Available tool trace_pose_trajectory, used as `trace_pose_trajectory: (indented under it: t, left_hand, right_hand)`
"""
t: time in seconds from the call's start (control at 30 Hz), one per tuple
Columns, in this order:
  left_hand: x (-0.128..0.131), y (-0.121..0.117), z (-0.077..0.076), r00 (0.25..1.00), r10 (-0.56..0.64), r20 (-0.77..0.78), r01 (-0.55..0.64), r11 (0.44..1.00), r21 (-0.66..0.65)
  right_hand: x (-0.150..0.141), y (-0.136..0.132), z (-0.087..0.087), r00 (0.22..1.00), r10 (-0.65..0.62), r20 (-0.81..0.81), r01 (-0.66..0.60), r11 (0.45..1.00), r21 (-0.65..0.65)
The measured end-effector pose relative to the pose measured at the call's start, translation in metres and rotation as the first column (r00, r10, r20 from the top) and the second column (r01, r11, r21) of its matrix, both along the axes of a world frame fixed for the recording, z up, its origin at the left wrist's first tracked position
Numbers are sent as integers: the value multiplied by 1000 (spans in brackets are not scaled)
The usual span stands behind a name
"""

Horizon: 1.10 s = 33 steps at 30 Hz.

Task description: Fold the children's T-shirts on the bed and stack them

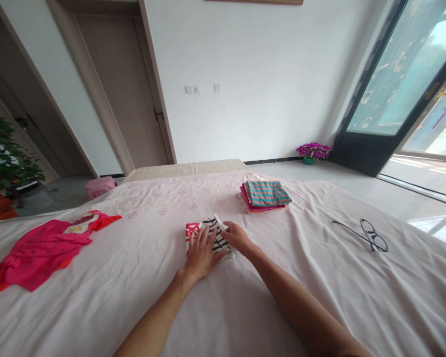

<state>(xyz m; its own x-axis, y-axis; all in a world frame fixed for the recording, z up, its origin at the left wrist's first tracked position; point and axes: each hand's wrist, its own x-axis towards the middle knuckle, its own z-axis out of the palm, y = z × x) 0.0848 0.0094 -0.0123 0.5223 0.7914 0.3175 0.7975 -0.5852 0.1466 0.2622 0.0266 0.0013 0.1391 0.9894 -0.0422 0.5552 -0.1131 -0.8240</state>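
Head view: folded white cloth with red and black print [219, 241] lies on the pale floral sheet [144, 272], mid-frame. Left hand [201, 258] spread flat across it, fingers parted; right hand [238, 238] pinching its right edge. Beyond, slightly right, neat folded stack [250, 202], turquoise-striped cloth [268, 193] on top. Pink-and-red garment [46, 250] loosely spread, far left. Dark-framed eyeglasses [373, 235], right.

Dark-framed glasses [373, 234] lie on the pale sheet [134, 297]; beyond, purple flowers [314, 149] in a green pot [308, 160] stand near a glass-paned door [379, 94], with a pink stool [100, 188], a leafy plant [7, 151] and a brown door [121, 89] at left
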Motion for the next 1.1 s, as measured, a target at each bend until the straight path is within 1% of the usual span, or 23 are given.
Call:
trace_pose_trajectory:
  t: [0.07, 0.13, 0.17, 0.23, 0.33, 0.37, 0.4, 0.43, 0.47, 0.53, 0.57, 0.6, 0.67, 0.73, 0.8, 0.83, 0.9, 0.97, 1.0, 1.1]
  left_hand:
    - [4, -2, 2, 1000, 17, 8, -17, 999, -27]
    - [10, -5, 5, 998, 55, 24, -54, 997, -51]
    - [12, -6, 7, 997, 76, 34, -74, 996, -56]
    - [17, -8, 10, 993, 110, 51, -107, 993, -51]
    - [20, -10, 12, 989, 129, 66, -126, 991, -46]
    - [20, -9, 12, 989, 131, 71, -127, 991, -50]
    - [19, -8, 12, 988, 133, 76, -128, 990, -57]
    - [18, -7, 11, 988, 134, 82, -129, 989, -65]
    - [17, -6, 11, 987, 136, 89, -129, 989, -73]
    - [16, -3, 11, 985, 136, 104, -127, 988, -89]
    - [15, -2, 10, 984, 140, 109, -129, 987, -98]
    - [15, -2, 11, 983, 144, 113, -132, 985, -109]
    - [15, -1, 12, 980, 157, 120, -141, 981, -130]
    - [15, -1, 13, 978, 163, 130, -144, 979, -145]
    - [15, 0, 15, 978, 160, 135, -138, 978, -155]
    - [15, 0, 16, 978, 157, 134, -135, 978, -159]
    - [14, 1, 19, 980, 149, 129, -127, 977, -169]
    - [13, 0, 20, 982, 138, 126, -116, 979, -165]
    - [13, -1, 20, 984, 131, 124, -111, 982, -155]
    - [11, -7, 16, 992, 74, 98, -66, 995, -80]
  right_hand:
    - [1, 1, 0, 999, 2, 54, -3, 1000, 16]
    - [1, 1, 3, 999, 25, 22, -25, 1000, 15]
    - [0, 0, 5, 999, 38, -27, -37, 999, 9]
    - [-1, -5, 12, 982, 68, -178, -71, 997, -15]
    - [4, -14, 22, 898, 129, -421, -167, 984, -56]
    - [8, -18, 25, 874, 146, -463, -198, 978, -64]
    - [13, -21, 27, 867, 157, -474, -216, 973, -74]
    - [19, -24, 28, 879, 163, -447, -224, 971, -88]
    - [25, -27, 29, 906, 173, -387, -231, 967, -107]
    - [37, -33, 31, 952, 233, -197, -265, 951, -157]
    - [41, -36, 32, 955, 284, -88, -296, 938, -182]
    - [44, -38, 34, 941, 338, 19, -328, 923, -202]
    - [44, -42, 37, 886, 417, 203, -375, 901, -217]
    - [38, -45, 39, 828, 441, 345, -392, 897, -206]
    - [30, -47, 39, 780, 435, 450, -404, 899, -169]
    - [26, -48, 38, 762, 420, 493, -414, 901, -127]
    - [20, -49, 33, 746, 365, 558, -437, 900, -4]
    - [17, -49, 25, 754, 305, 582, -448, 886, 116]
    - [17, -49, 21, 761, 280, 585, -443, 884, 153]
    - [19, -48, 10, 788, 218, 576, -384, 905, 184]
